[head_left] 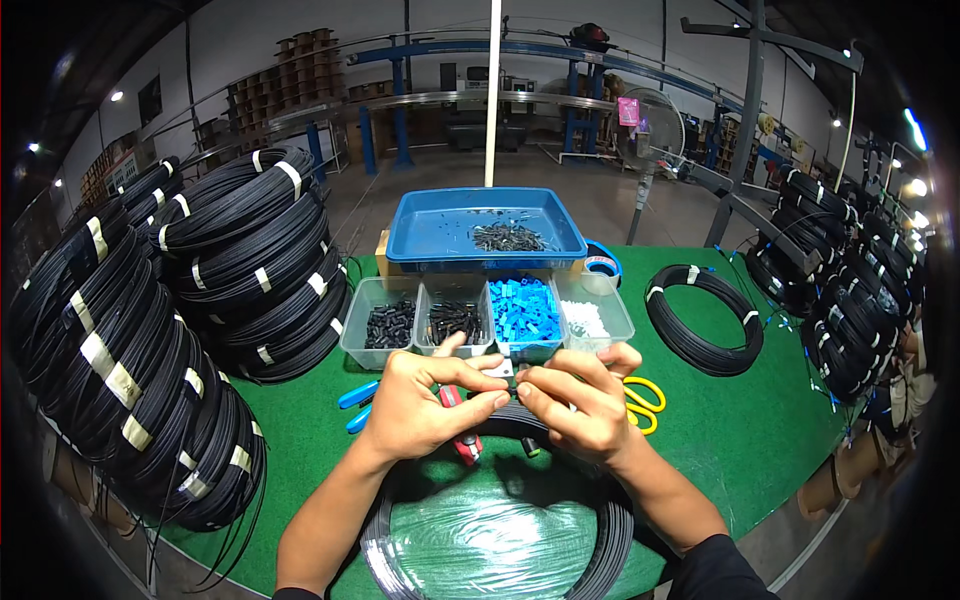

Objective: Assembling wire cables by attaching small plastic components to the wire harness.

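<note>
Over the far side of a coil of black cable [615, 540], my left hand [415, 405] and my right hand [582, 408] meet with their fingertips almost touching. Each pinches thumb against index finger at a thin black cable end [512, 391]; the fingers hide most of it. A red-handled tool [467, 446] lies beneath my left hand. Beside my right hand are scissors with yellow handles [648, 404]. To the left of my left hand rests a tool with blue handles [358, 405], its head covered by the hand.
Clear plastic bins hold small black parts [390, 325], dark slim pieces [455, 322], blue connectors [524, 310] and white bits [583, 320]. Behind stands a blue tray [430, 240] with dark scraps. Cable coils [245, 260] pile up at left; another coil [705, 320] lies right on the green tabletop [740, 430].
</note>
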Action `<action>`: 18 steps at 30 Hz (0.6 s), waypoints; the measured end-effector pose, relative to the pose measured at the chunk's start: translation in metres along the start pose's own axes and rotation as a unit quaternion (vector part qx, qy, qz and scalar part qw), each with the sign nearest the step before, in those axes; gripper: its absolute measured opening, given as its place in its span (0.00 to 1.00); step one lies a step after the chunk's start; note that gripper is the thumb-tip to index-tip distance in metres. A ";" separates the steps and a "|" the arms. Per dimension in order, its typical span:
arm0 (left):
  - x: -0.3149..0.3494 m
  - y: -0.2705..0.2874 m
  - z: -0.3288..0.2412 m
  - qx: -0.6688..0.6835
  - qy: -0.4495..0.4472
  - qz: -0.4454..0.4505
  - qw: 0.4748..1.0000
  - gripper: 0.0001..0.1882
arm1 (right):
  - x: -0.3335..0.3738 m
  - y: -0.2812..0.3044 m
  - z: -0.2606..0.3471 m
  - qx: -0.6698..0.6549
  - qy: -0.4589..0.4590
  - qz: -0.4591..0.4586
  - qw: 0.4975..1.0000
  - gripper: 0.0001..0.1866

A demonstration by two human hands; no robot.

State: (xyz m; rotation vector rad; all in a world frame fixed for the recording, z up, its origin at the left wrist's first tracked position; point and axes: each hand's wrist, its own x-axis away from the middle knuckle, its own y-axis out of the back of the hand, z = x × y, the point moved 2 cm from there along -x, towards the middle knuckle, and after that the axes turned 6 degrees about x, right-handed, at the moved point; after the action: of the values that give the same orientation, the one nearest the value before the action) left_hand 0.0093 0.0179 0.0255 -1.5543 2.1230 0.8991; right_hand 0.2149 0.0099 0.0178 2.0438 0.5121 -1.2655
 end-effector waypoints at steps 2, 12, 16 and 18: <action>0.002 -0.002 0.006 0.029 -0.003 0.002 1.000 0.07 | 0.005 -0.004 0.001 -0.007 -0.017 -0.001 1.000 0.07; -0.002 0.004 -0.007 -0.200 -0.200 0.006 0.959 0.07 | -0.001 -0.008 -0.013 -0.255 -0.219 0.125 0.933 0.08; 0.000 0.004 -0.001 -0.041 -0.051 0.002 0.998 0.07 | 0.004 -0.002 0.002 0.015 0.016 -0.021 1.000 0.07; 0.003 0.003 0.000 -0.101 -0.138 0.021 0.985 0.10 | 0.004 -0.005 0.002 -0.056 -0.062 0.036 0.996 0.06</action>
State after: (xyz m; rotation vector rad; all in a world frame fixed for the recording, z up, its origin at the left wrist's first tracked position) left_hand 0.0061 0.0166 0.0245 -1.3843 1.9219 1.2974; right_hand 0.2127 0.0119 0.0126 1.8624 0.4370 -1.2816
